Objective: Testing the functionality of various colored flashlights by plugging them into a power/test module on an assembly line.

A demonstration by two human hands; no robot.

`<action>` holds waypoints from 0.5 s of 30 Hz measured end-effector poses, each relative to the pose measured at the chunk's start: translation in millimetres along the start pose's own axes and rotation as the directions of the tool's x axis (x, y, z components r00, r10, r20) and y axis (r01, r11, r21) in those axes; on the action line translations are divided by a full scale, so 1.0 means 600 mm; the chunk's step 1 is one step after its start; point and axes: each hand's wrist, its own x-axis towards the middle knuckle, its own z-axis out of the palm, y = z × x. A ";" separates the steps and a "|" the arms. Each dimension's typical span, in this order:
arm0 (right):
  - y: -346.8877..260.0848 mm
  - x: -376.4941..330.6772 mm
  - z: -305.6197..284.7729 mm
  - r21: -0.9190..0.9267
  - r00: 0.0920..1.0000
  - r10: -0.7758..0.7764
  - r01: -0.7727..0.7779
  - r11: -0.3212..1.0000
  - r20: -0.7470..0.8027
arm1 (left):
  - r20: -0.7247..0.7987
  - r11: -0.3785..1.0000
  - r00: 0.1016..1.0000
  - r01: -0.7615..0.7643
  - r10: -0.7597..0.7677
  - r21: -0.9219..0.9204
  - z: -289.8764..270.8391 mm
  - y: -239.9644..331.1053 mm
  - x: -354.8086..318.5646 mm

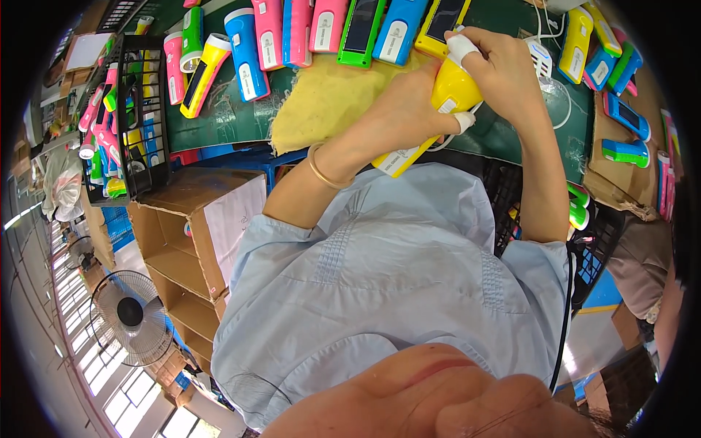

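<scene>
A yellow flashlight [454,89] is held over the near edge of the table, its handle pointing down toward my chest. My left hand [409,106] is closed around its middle, with a white-covered thumb along the side. At the upper end, my right hand [504,69] pinches it with bent fingers, one wearing a white cover. Part of the flashlight is hidden by both hands. Beneath my left wrist lies a yellow cloth [310,106]. A white cable [564,109] loops beside my right hand, and a strand of it passes behind the flashlight.
Several pink, green, blue and yellow flashlights line the green table [208,128]. More fill a black basket [150,164] at left and lie on cardboard [621,186] at right. A small white vented device [539,58] sits by the cable. Cardboard shelves [179,248] and a fan [131,312] stand left.
</scene>
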 end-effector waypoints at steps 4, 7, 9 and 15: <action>0.005 -0.003 0.001 -0.088 1.000 0.023 -0.023 0.996 -0.001 | 0.007 0.993 0.999 0.039 -0.040 0.112 -0.001 0.007 0.002; 0.010 -0.008 0.009 -0.013 0.999 -0.016 0.015 1.000 -0.044 | 0.003 0.998 1.000 0.014 -0.014 0.067 0.002 -0.017 0.011; 0.016 -0.010 -0.002 0.185 0.997 0.067 -0.061 0.981 -0.028 | 0.018 0.983 0.998 -0.048 0.052 -0.176 -0.002 -0.027 0.014; -0.003 -0.071 0.019 0.487 0.992 0.081 -0.116 0.866 0.094 | -0.118 0.491 0.939 -0.273 0.323 -0.827 -0.033 -0.010 0.027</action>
